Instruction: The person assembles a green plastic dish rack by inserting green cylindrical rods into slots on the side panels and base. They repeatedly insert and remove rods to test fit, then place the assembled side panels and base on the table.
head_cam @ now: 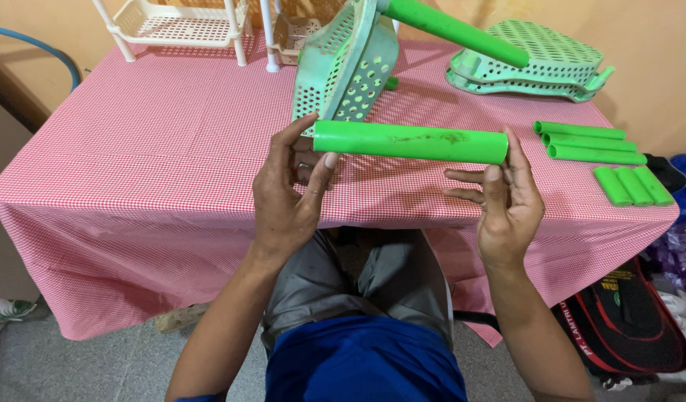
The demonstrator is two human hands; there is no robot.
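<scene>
Left hand (287, 195) raised above the table edge, thumb and fingers curled round the left end of a bright green plastic tube (410, 141), gripping it. Right hand (506, 201) at the tube's right end, palm up and mostly open, thumb and forefinger pinching the end, remaining fingers stretched out loose beneath. Tube held level, crosswise, above the near edge of the table with the red-and-white checked cloth (171, 149), clear of the cloth.

Just behind the tube, a pale green perforated basket shelf (346, 63) tipped up on edge, with another green tube (458, 30) slanting from its top toward the right. Second pale green basket shelf (536, 59) lying flat at the far right of the table. Three long green tubes (588, 143) side by side near the right edge; three short green tubes (633, 186) just in front of them. White plastic rack (183, 26) at the far left.
</scene>
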